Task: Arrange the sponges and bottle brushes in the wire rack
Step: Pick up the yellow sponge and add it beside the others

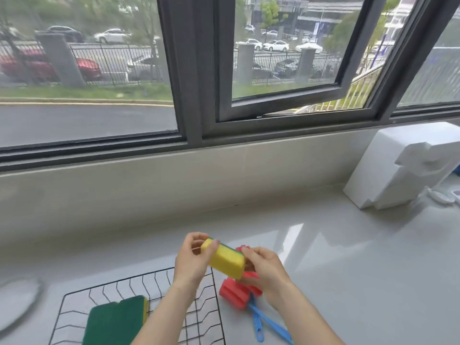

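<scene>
A yellow sponge with a green scouring side (226, 260) is held in the air between both hands, just past the rack's far right corner. My left hand (193, 261) pinches its left end and my right hand (265, 268) grips its right end. A black wire rack (159, 277) lies on the counter at the lower left, with a second sponge (115, 321) in it, green side up. Right of the rack lie two bottle brushes with red foam heads (235, 293) and blue handles (270, 324), partly hidden under my right hand.
A pale grey counter (348, 270) runs under a wide window with a dark frame (196, 70). White foam packing blocks (403, 168) stand at the far right. A round grey plate or lid (17, 300) sits at the left edge.
</scene>
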